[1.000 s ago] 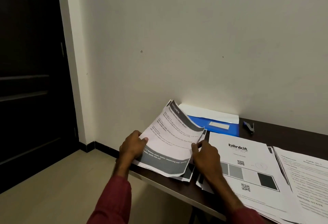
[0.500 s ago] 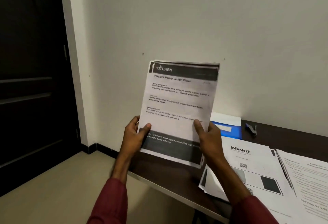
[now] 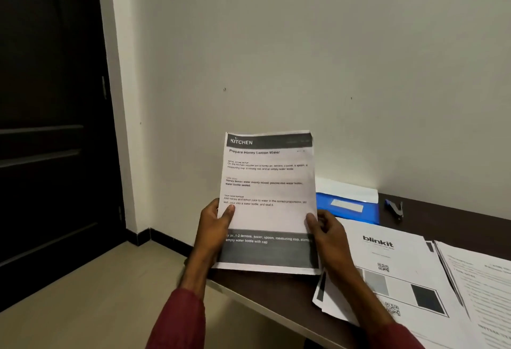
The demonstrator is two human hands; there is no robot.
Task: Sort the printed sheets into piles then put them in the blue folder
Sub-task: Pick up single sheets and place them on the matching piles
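Plain wall point(image 3: 304, 44) is backing a counter point(image 3: 448, 218), where the blue folder point(image 3: 349, 211) is lying behind the blinkit pile point(image 3: 387, 254). Left hand point(image 3: 213, 227) and right hand point(image 3: 329, 235) are pinching the kitchen sheet point(image 3: 268, 188) by its 2 side edges, fingers curled, holding it upright, likely to read its heading for sorting.

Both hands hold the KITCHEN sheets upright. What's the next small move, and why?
Probably lower the KITCHEN sheets onto the bare desk left of the blinkit pile: left hand and right hand grip them, and that pile carries a different heading.
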